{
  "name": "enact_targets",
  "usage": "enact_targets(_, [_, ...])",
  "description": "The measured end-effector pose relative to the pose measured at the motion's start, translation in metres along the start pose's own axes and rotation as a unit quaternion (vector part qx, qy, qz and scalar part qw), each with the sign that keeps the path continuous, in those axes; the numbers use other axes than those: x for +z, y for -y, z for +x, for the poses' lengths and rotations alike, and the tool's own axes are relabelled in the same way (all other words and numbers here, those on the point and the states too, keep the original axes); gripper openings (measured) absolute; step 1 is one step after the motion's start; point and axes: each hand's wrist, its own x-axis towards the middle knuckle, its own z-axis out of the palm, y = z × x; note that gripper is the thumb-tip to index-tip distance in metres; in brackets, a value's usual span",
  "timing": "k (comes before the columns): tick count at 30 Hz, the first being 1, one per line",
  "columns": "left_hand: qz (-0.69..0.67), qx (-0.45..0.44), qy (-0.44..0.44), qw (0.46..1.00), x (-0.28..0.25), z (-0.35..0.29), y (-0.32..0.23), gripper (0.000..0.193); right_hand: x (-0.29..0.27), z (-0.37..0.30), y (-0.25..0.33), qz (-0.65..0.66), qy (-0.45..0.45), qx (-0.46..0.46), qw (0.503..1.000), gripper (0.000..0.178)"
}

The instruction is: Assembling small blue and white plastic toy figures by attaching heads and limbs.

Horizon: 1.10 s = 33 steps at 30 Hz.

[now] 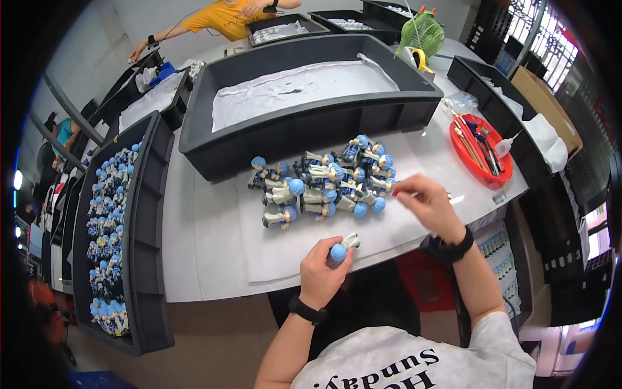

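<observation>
My left grip [326, 267] is closed around a small plastic figurine with round light-blue hair and white legs [338, 253], held near the front edge of the white worktop [201, 240], its legs pointing away to the right. A black wristband [308, 311] circles that wrist, and a second black band [448, 247] sits on the other. My right grip [429, 206] hangs just beside the right end of a loose heap of blue-haired figurines [327, 174], finger and thumb drawn near each other; a tiny red spot shows at the tips, too small for me to tell whether anything is pinched. The heap's figurines lie at mixed angles, many overlapping. To my left, a long black plastic tray [148, 259] carries crowded rows of similar figurines. To the right, a red oval plastic basket [507, 175] holds brushes and slim tools, with a white squeeze bottle [503, 148] at its rim. Right behind the heap, a large dark-grey rectangular plastic bin [311, 117], lined with white sheeting [259, 104], blocks the far side. Past its right corner stands a green plastic fan [421, 34]; farther off, a person in a yellow shirt [223, 19] reaches out sideways.
</observation>
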Motion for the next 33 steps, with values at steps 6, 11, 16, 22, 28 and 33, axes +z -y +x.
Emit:
enact_targets(6, [0.034,0.076,-0.001,0.996,0.001,0.001,0.004,0.025,0.053,-0.050,0.011,0.140,0.052,0.084,0.985,0.016])
enact_targets(11, [0.046,0.091,-0.007,0.995,0.001,0.000,0.000,0.024,0.068,-0.057,0.002,0.202,-0.008,0.106,0.974,0.015])
enact_targets(16, [0.049,0.098,-0.009,0.994,0.003,0.000,0.001,0.025,0.075,-0.052,0.010,0.236,-0.056,0.110,0.964,0.015])
enact_targets(22, [0.039,0.079,-0.005,0.996,0.004,0.000,0.000,0.025,0.090,-0.051,0.010,0.155,-0.060,0.064,0.984,0.013])
enact_targets(28, [0.044,0.085,-0.014,0.995,0.004,0.003,0.003,0.023,0.082,-0.047,0.010,0.113,-0.094,0.096,0.984,0.013])
enact_targets(33, [0.051,0.101,-0.017,0.993,0.005,0.003,0.001,0.024,0.093,-0.048,0.007,0.113,-0.061,0.063,0.990,0.014])
